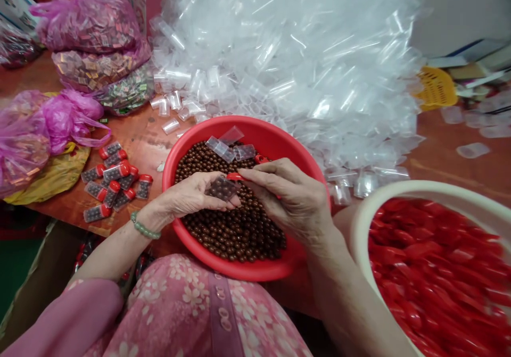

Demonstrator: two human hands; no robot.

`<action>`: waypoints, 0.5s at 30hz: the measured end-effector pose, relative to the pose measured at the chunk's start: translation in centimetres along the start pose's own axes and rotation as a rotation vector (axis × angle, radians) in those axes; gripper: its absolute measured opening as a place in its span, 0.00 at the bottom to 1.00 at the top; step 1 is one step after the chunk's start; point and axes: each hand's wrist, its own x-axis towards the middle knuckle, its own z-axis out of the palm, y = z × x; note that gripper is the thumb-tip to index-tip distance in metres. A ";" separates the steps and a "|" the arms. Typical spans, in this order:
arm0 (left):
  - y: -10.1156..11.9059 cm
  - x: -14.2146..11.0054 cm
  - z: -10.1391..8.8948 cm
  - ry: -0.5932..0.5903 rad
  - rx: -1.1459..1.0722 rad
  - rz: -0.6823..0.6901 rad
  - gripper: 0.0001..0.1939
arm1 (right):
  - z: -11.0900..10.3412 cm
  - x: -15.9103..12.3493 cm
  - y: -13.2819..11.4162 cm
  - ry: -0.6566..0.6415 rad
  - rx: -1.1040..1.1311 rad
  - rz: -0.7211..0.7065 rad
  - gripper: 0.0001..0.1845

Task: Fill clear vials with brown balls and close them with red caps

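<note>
My left hand (191, 194) grips a small clear plastic container (222, 188) filled with dark brown balls, tipped on its side. A red cap (235, 176) is pinched in the fingers of my right hand (293, 194), at the container's open end; whether it is seated I cannot tell. Both hands are over a red basin (255, 274) partly filled with round brown balls (235, 240). Several clear empty containers (221, 148) lie on top of the balls, and a bit of red plastic shows behind my right fingers.
A huge heap of clear containers (295, 54) rises behind the basin. Red-capped filled containers (115, 172) lie at left, near pink bags (96, 27) of small packets. A cream tub (361, 224) of red caps stands at right, with a yellow basket (437, 88) beyond.
</note>
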 end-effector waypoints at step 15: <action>-0.2 -0.2 -0.3 -0.050 -0.165 0.029 0.20 | -1.0 -0.5 0.3 -0.006 -0.086 0.012 0.14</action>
